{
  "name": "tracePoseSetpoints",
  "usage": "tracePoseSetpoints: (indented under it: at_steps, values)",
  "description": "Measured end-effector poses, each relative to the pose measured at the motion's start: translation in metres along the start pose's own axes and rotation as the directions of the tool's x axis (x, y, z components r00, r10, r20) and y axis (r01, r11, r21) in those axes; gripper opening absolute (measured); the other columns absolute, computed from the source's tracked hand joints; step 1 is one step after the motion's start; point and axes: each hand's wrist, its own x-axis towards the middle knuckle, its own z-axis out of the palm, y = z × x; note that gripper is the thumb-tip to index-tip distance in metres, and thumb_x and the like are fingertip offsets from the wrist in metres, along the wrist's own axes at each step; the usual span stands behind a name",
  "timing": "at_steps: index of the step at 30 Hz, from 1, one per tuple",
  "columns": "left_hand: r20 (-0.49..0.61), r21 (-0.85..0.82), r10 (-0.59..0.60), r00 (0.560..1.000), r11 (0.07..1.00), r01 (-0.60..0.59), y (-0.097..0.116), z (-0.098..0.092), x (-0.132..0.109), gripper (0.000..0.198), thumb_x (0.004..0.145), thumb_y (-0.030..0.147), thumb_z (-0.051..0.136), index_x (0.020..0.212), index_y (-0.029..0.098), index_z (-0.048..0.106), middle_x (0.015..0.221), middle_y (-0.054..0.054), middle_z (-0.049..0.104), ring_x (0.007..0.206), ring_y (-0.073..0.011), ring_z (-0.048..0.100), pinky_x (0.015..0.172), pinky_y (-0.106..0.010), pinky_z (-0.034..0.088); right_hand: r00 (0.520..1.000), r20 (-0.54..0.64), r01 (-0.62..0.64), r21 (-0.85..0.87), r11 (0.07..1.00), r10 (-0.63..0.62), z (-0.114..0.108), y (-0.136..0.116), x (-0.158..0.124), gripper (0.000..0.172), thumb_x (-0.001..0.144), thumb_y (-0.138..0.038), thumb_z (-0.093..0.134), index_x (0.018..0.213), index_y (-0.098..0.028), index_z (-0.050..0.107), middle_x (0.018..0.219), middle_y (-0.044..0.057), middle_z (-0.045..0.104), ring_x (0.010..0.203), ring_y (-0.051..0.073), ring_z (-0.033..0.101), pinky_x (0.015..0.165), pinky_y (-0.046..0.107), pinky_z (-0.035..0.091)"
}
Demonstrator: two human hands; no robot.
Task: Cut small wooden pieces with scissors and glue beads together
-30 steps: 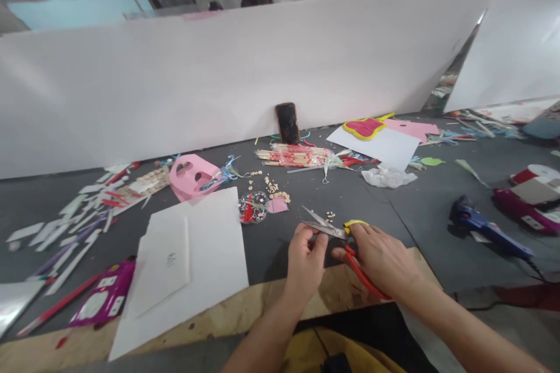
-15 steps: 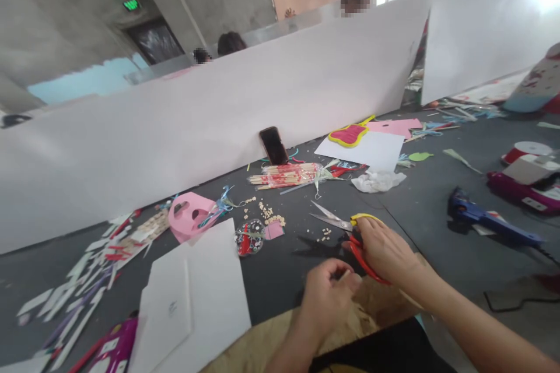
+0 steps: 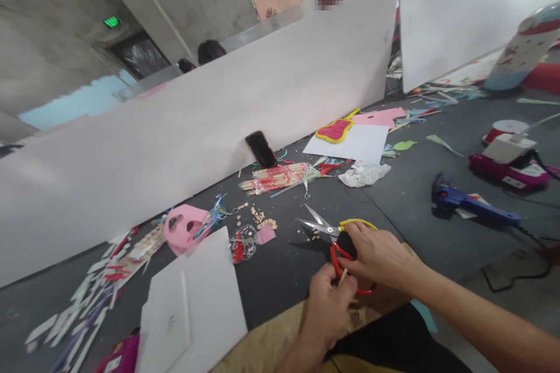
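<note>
I had the right hand (image 3: 378, 259) closed around the red-and-yellow-handled steel scissors (image 3: 318, 226), their blades spread open above the dark grey bench (image 3: 406, 210) and just beside a few small tan bits (image 3: 312, 236). The left hand (image 3: 328, 309) pinched a thin pale wooden stick (image 3: 342, 277) against the red handle, with a blue hot glue gun (image 3: 470, 204) lying well off to the right

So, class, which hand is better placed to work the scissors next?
Probably the right hand: its fingers wrap the red and yellow handles of the scissors, while the left hand pinches a thin wooden stick.
</note>
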Motion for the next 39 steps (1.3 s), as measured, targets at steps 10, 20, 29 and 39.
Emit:
tracePoseSetpoints:
  at_steps: [10, 20, 29, 39]
  values:
    - [0.075, 0.496, 0.149, 0.986, 0.852, -0.167, 0.019, -0.038, -0.006, 0.027, 0.076, 0.037, 0.064, 0.059, 0.016, 0.063, 0.066, -0.002, 0.061, 0.064, -0.0147, 0.053, 0.062, -0.025, 0.041, 0.997, -0.015, 0.071, -0.067, 0.995, -0.072, -0.01, 0.004, -0.005, 0.044, 0.076, -0.05, 0.058, 0.102, -0.015, 0.056, 0.096, 0.011, 0.064, 0.087, 0.029, 0.062, 0.065, 0.035, 0.042]
    - [-0.093, 0.764, 0.461, 0.883, 0.601, -0.234, 0.037, -0.08, 0.021, 0.008, 0.08, 0.019, 0.057, 0.078, 0.02, 0.064, 0.08, -0.001, 0.063, 0.077, -0.0158, 0.059, 0.07, -0.027, 0.044, 0.984, -0.149, -0.13, -0.228, 0.965, 0.097, -0.009, 0.044, -0.003, 0.052, 0.078, -0.055, 0.056, 0.103, -0.011, 0.057, 0.092, 0.016, 0.066, 0.091, 0.031, 0.061, 0.074, 0.037, 0.043]
    - [0.08, 0.841, 0.385, 0.919, 0.469, -0.27, 0.017, -0.042, 0.042, 0.011, 0.083, 0.022, 0.056, 0.087, 0.023, 0.066, 0.093, -0.003, 0.064, 0.08, -0.0169, 0.061, 0.069, -0.026, 0.043, 0.983, 0.009, -0.164, -0.384, 0.909, 0.181, -0.024, 0.048, 0.009, 0.05, 0.078, -0.059, 0.056, 0.083, -0.01, 0.065, 0.083, 0.021, 0.067, 0.085, 0.034, 0.06, 0.07, 0.039, 0.041]
    - [0.063, 0.939, 0.288, 0.955, 0.308, -0.154, 0.012, -0.047, 0.057, 0.02, 0.091, 0.028, 0.045, 0.087, 0.024, 0.064, 0.095, -0.002, 0.062, 0.079, -0.0156, 0.061, 0.063, -0.023, 0.041, 0.988, 0.035, -0.132, -0.308, 0.942, 0.15, -0.02, 0.067, 0.007, 0.055, 0.072, -0.066, 0.056, 0.092, -0.015, 0.063, 0.093, 0.015, 0.067, 0.091, 0.03, 0.06, 0.078, 0.037, 0.042]
